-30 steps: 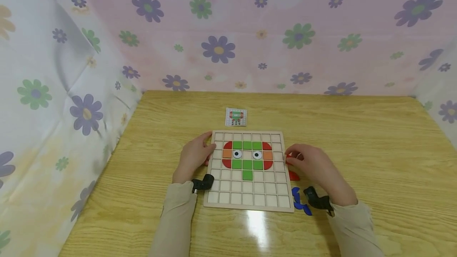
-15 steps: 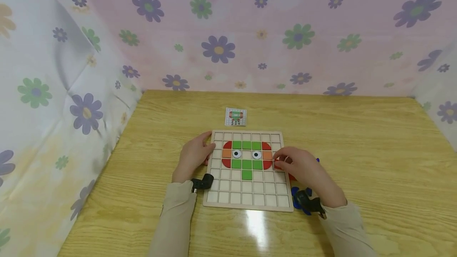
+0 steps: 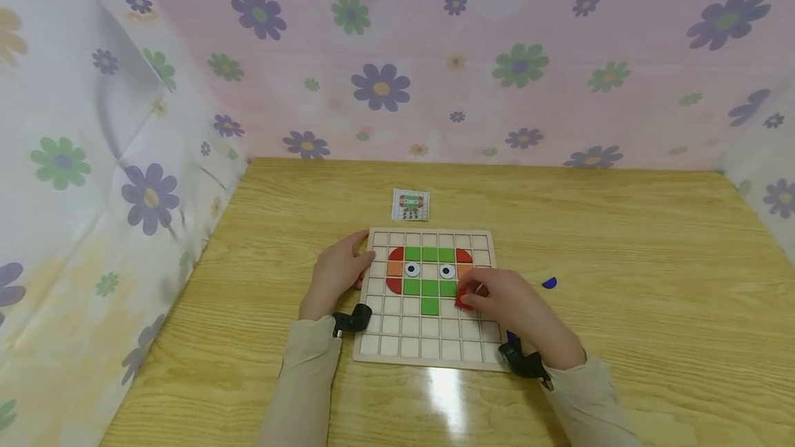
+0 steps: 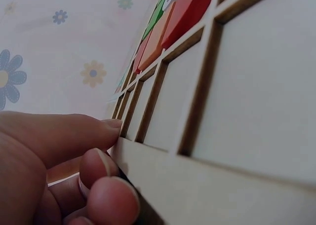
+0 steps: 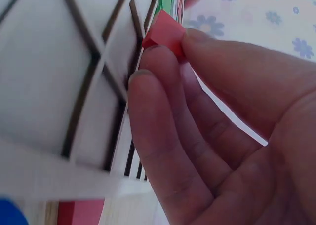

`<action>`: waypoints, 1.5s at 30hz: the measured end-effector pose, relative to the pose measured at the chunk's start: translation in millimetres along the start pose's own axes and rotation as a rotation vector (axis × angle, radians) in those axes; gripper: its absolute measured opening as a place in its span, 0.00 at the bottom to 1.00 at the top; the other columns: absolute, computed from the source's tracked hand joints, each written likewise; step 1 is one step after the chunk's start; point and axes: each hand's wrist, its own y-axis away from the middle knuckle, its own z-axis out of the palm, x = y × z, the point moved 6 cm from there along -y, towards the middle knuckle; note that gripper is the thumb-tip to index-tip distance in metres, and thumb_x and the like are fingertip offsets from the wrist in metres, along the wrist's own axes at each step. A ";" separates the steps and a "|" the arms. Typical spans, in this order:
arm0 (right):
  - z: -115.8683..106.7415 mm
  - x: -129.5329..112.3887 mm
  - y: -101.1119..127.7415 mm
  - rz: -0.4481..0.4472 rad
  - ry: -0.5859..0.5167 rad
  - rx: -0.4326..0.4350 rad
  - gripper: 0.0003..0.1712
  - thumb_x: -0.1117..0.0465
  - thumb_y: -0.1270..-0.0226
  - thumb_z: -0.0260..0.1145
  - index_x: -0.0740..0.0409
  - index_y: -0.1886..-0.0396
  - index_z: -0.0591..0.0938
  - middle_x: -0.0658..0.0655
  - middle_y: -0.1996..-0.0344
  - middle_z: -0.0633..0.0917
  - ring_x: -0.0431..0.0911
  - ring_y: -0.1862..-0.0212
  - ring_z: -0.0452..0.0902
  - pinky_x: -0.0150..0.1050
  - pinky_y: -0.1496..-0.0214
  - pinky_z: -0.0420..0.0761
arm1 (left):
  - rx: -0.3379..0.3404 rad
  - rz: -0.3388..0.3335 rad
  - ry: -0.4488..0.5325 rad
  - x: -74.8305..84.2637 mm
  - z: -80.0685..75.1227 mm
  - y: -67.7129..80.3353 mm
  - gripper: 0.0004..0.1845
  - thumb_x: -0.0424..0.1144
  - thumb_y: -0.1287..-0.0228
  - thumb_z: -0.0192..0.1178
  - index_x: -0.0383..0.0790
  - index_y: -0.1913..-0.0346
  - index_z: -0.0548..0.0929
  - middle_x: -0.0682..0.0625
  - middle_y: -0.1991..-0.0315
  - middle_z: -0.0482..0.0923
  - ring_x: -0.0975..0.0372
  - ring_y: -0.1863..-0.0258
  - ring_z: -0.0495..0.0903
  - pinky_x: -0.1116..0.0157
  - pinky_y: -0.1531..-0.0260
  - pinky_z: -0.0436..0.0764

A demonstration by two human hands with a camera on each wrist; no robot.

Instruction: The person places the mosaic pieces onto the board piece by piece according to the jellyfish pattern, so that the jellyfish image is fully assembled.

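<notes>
On the table lies a wooden grid board (image 3: 428, 364). Set into its cells are green squares (image 3: 430, 306), orange squares (image 3: 394, 268), rounded red corner pieces (image 3: 396, 254) and two round eye pieces (image 3: 446, 271). My left hand (image 3: 334, 273) grips the board's left edge, its thumb (image 4: 106, 130) on the rim and the other fingers curled beside the edge. Over the board's right part, my right hand (image 3: 512, 303) pinches a small red piece (image 5: 168, 35) between thumb and fingertips. That piece is close over a cell right of the lone green square, partly covered by the fingers.
Behind the board lies a small picture card (image 3: 410, 205) with a similar figure on a grid. A blue half-round piece (image 3: 549, 283) lies to the right. Near the board's right edge, a red piece (image 5: 81, 212) and a blue piece (image 5: 12, 216) show in the right wrist view.
My right hand has moved left from beside the board's right edge to over the board, carrying the red piece. The left hand has stayed at the left edge.
</notes>
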 end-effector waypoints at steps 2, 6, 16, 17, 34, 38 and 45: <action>2.8 -4.1 -0.2 -0.001 0.001 -0.002 0.05 0.59 0.45 0.66 0.44 0.69 0.79 0.40 0.76 0.77 0.37 0.72 0.70 0.34 0.68 0.71 | 0.003 0.001 -0.006 -0.2 0.0 -0.2 0.26 0.47 0.39 0.53 0.54 0.36 0.64 0.51 0.87 0.74 0.60 0.91 0.74 0.65 0.80 0.70; 9.7 -12.6 -0.9 -0.016 0.038 0.002 0.06 0.59 0.46 0.67 0.45 0.68 0.80 0.39 0.75 0.76 0.37 0.72 0.69 0.34 0.66 0.71 | 0.005 -0.005 -0.005 -0.8 -0.4 0.3 0.26 0.47 0.39 0.53 0.54 0.36 0.64 0.51 0.86 0.74 0.60 0.91 0.74 0.65 0.80 0.69; 16.7 -20.3 -3.6 0.009 0.107 0.015 0.06 0.59 0.47 0.67 0.46 0.68 0.82 0.39 0.75 0.76 0.36 0.72 0.68 0.34 0.65 0.71 | 0.008 0.006 -0.008 1.1 -0.6 1.2 0.26 0.46 0.39 0.53 0.53 0.36 0.64 0.52 0.87 0.73 0.61 0.91 0.74 0.65 0.82 0.71; 16.9 -20.8 -3.9 0.016 0.106 0.014 0.06 0.60 0.47 0.67 0.45 0.68 0.82 0.39 0.74 0.76 0.36 0.72 0.68 0.35 0.65 0.71 | 0.011 0.007 -0.008 1.3 -0.9 1.2 0.26 0.46 0.39 0.53 0.53 0.36 0.64 0.52 0.87 0.74 0.61 0.91 0.74 0.65 0.82 0.71; 19.9 -26.9 -2.4 -0.033 0.159 0.070 0.06 0.62 0.50 0.69 0.46 0.76 0.81 0.41 0.76 0.72 0.37 0.74 0.67 0.33 0.67 0.71 | 0.007 0.005 0.000 2.3 0.5 0.9 0.26 0.47 0.39 0.53 0.53 0.36 0.65 0.51 0.87 0.74 0.60 0.91 0.74 0.65 0.81 0.71; 16.7 -24.5 -3.0 -0.017 0.148 0.063 0.05 0.61 0.49 0.69 0.46 0.73 0.82 0.40 0.76 0.74 0.36 0.73 0.67 0.34 0.66 0.71 | 0.010 0.002 0.000 2.9 0.1 0.4 0.26 0.47 0.39 0.53 0.53 0.36 0.64 0.51 0.87 0.73 0.60 0.91 0.74 0.65 0.81 0.71; 7.9 -17.6 0.4 -0.010 0.123 0.052 0.06 0.58 0.46 0.67 0.46 0.67 0.82 0.40 0.76 0.74 0.39 0.74 0.67 0.34 0.69 0.69 | 0.006 -0.007 0.005 1.1 0.0 0.6 0.26 0.47 0.39 0.53 0.54 0.37 0.65 0.51 0.87 0.74 0.60 0.90 0.74 0.65 0.81 0.71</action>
